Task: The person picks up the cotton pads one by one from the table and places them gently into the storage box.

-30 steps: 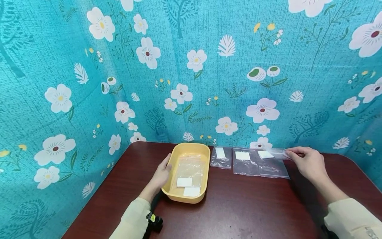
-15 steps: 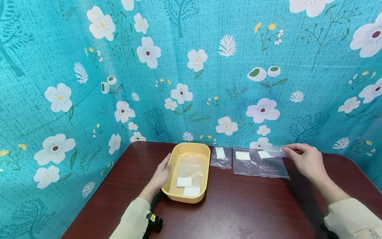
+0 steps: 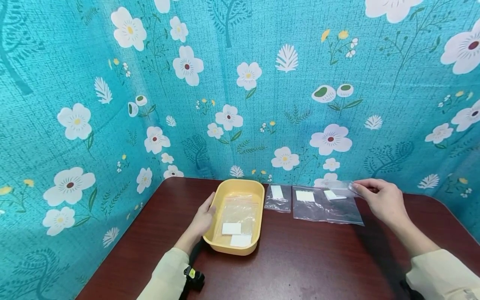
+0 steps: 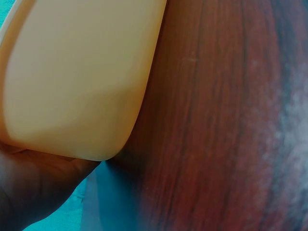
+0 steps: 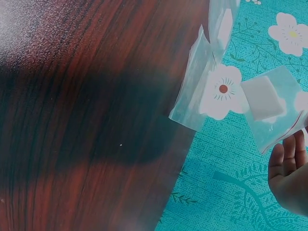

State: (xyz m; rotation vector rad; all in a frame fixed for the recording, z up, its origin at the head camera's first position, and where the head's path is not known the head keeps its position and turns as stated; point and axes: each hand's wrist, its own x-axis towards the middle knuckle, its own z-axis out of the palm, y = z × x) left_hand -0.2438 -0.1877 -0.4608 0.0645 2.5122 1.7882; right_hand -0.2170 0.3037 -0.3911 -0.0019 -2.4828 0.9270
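Observation:
My left hand (image 3: 201, 221) grips the left side of a yellow plastic tray (image 3: 261, 208), thumb along the rim. In the left wrist view the tray's outer surface (image 4: 82, 82) fills the upper left, with the hand (image 4: 38, 187) against its end. Inside the tray lie clear zip bags (image 3: 240, 210) with white rectangular pieces. My right hand (image 3: 382, 201) pinches the zip edge of a clear bag (image 3: 341, 188) above the table's back edge. That bag (image 5: 284, 86) holds a white square piece (image 5: 262, 98) in the right wrist view; the fingers (image 5: 288, 156) are partly cropped.
Right of the tray, several clear bags lie in a row along the back edge of the dark red table (image 3: 300, 258): a small one (image 3: 277, 204), a larger one (image 3: 307, 212) and one under the held bag (image 3: 345, 214). A blue flowered cloth (image 3: 247, 125) hangs behind.
My right hand has moved slightly left and up with the pinched bag, which now overlaps more of the cloth behind. The left hand and tray have stayed in place.

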